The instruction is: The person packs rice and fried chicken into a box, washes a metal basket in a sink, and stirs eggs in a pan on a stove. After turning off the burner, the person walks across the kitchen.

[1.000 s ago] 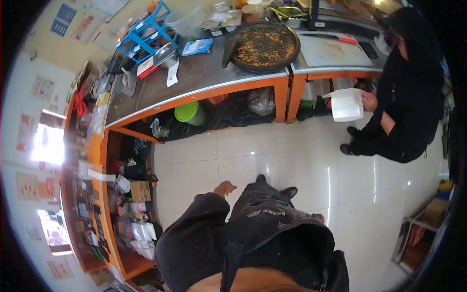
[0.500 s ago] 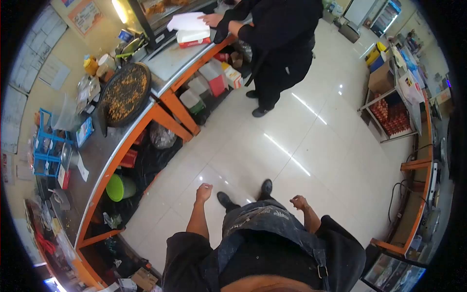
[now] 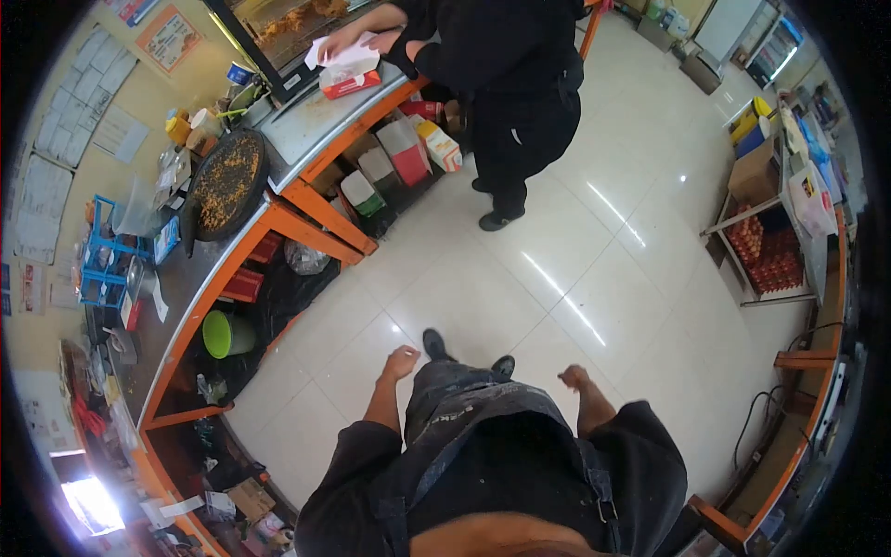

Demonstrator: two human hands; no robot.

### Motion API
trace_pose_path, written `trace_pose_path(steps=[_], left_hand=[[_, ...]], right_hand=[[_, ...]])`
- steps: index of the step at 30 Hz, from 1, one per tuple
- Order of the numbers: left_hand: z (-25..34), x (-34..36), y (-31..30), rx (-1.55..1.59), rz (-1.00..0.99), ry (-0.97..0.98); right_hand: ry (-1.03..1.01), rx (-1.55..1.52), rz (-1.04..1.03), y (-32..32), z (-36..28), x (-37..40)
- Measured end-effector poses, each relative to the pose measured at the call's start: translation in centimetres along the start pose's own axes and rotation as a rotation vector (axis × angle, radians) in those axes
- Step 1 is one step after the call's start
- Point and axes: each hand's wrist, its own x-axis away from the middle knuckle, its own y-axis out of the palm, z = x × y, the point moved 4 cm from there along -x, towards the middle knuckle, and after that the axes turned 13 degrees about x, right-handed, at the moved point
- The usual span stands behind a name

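My left hand (image 3: 401, 362) hangs over the tiled floor in front of my body, its fingers loosely curled with nothing visible in them. On the other side, my right hand (image 3: 574, 377) is also loosely curled, and no object shows in it. Neither hand touches anything. Between them are my dark, stained apron (image 3: 483, 395) and my black shoes (image 3: 436, 343), one foot ahead of the other. The counter (image 3: 190, 311) with orange edging is the nearest furniture to my left hand.
At the counter, a co-worker (image 3: 520, 121) in black handles white paper over a red-and-white box (image 3: 351, 84). A round black pan (image 3: 227, 186) with orange crumbs sits on it. A green bucket (image 3: 227, 334) stands underneath. Egg trays (image 3: 766, 255) fill a right-hand rack.
I have stepped forward, with my left foot now in front. My view has shifted slightly. The co-worker's hands have moved further over the white paper and box.
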Motion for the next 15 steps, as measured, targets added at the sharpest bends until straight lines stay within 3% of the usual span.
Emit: trace_pose_path(steps=[2,4,6,8,11,15], left_hand=[[-0.3,-0.9,-2.2,-0.088,0.088,0.016],[-1.4,-1.3,-4.6,-0.046,0.110,-0.033],[-1.7,-2.7,-7.0,-0.084,0.068,-0.109],[-3.0,-3.6,-8.5,-0.197,-0.046,-0.232],[-3.5,-5.7,-9.7,-0.081,-0.016,-0.318],[-0.3,-7.2,-10.1,0.144,0.131,-0.189]], right_hand=[[-0.120,0.149,0.264,-1.4,-1.4,-4.7],[-0.376,0.416,0.578,-3.8,-5.3,-7.6],[-0.206,-0.325,0.521,-9.5,-9.7,-3.4],[-0.234,-0.521,0.400,-11.9,-15.0,-2.2],[-0.386,-0.349,0.339,-14.9,-22.8,0.9],[-0.509,-0.007,0.204,-14.7,-27.9,0.5]])
